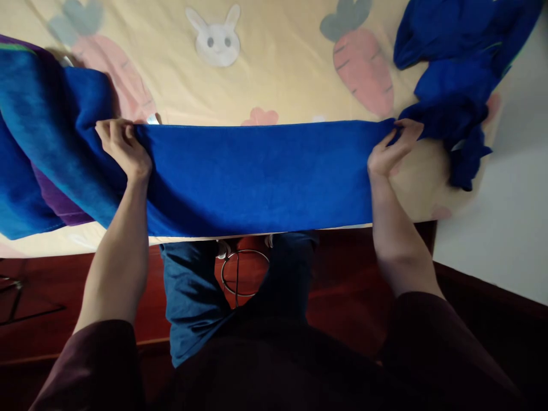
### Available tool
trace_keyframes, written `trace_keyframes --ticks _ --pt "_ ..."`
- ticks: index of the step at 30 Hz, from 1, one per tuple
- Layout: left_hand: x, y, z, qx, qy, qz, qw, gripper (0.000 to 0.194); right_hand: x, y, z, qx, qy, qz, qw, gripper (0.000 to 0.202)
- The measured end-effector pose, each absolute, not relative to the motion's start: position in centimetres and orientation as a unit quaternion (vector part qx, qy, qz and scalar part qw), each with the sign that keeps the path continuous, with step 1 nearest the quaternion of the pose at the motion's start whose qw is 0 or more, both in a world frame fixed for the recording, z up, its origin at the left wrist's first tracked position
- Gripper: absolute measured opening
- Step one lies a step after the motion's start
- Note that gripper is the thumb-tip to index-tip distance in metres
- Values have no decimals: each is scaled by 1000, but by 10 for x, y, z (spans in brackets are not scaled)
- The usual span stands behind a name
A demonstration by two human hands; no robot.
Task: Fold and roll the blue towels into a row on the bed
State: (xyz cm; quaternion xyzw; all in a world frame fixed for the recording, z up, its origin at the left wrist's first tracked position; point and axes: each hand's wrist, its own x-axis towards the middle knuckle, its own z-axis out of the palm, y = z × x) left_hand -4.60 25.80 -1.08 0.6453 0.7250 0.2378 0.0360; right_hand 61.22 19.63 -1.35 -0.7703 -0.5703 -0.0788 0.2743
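A blue towel [261,174] lies stretched out lengthwise before me, its near edge along the front edge of the covered surface. At its far left corner, my left hand [126,148] is closed on the cloth, with the fingers curled over the edge. My right hand [394,147] pinches the far right corner between thumb and fingers. Close to my left hand is a stack of blue and purple towels [55,142], partly overlapping. Just beyond my right hand lies a crumpled heap of blue cloth [460,80].
The surface wears a pale yellow cover [282,68] printed with carrots and a rabbit face. A white wall [509,188] borders the right side. Below the front edge, a stool with a metal ring [245,251] stands between my legs on the reddish floor [342,279].
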Motion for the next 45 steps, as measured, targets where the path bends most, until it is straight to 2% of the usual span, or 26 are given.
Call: trace_keyframes --ticks 6,11,15,17,24,30,35,39,42,45 --pt "-45 256 -10 637 733 237 9 33 613 197 -14 -774 -578 -74 249 49" --pt "-42 257 -6 631 737 243 10 28 619 199 -20 -772 -578 -84 250 53" --pt "-38 258 -2 614 740 271 40 13 631 204 -26 -799 -572 -71 175 56" --pt "-38 258 -3 609 742 277 45 11 636 206 -29 -807 -570 -73 135 56" --pt "-44 262 -6 628 729 257 91 29 624 198 -17 -773 -580 -123 224 63" --pt "-31 238 12 677 695 239 47 40 610 195 -9 -775 -624 -45 89 55" --pt "-26 215 4 735 650 146 124 61 620 203 -20 -795 -604 -43 8 55" --pt "-38 227 -19 714 672 138 139 67 623 211 -19 -783 -617 -43 -71 62" --pt "-40 236 -24 728 649 155 157 71 611 216 -4 -774 -627 -19 -89 70" --pt "-29 226 -8 720 655 158 165 77 580 207 21 -777 -622 -5 -92 71"
